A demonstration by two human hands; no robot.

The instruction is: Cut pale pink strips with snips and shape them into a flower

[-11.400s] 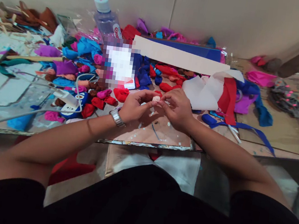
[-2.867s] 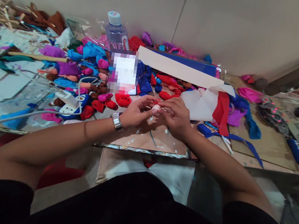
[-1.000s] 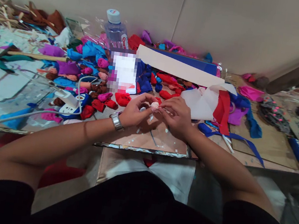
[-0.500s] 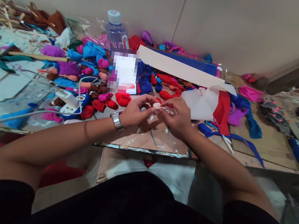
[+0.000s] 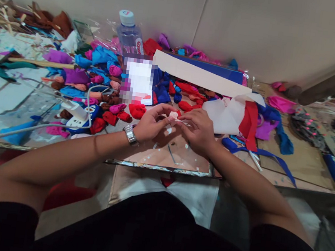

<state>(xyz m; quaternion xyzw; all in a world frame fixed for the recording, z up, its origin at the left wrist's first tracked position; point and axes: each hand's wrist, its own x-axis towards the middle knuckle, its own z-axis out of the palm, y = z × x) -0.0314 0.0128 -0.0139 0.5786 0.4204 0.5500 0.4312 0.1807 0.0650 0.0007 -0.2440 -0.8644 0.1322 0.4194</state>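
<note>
Between my two hands is a small cream paper rose [image 5: 173,115], its rolled top facing up and a loose strip trailing to the right. My left hand [image 5: 154,123], with a metal watch [image 5: 130,133] on its wrist, pinches the rolled part between thumb and fingers. On the other side, my right hand [image 5: 199,130] is closed on the strip, with thumb and forefinger close to the roll. Both hands hover over the front of the table [image 5: 182,156]. Red crumpled paper pieces [image 5: 137,111] lie just beyond my left hand.
A bottle [image 5: 129,36] stands behind a lit, blurred phone [image 5: 141,79]. A power strip [image 5: 81,120] with a white cable lies left. Cream paper sheets [image 5: 221,114] and a red strip [image 5: 249,126] are at right. Green-handled pliers [image 5: 6,69] rest far left; a dark flask [image 5: 333,83] leans far right.
The rolled paper has tipped so its spiral top shows more, and it sits slightly further left and up. My fingers have shifted a little around it.
</note>
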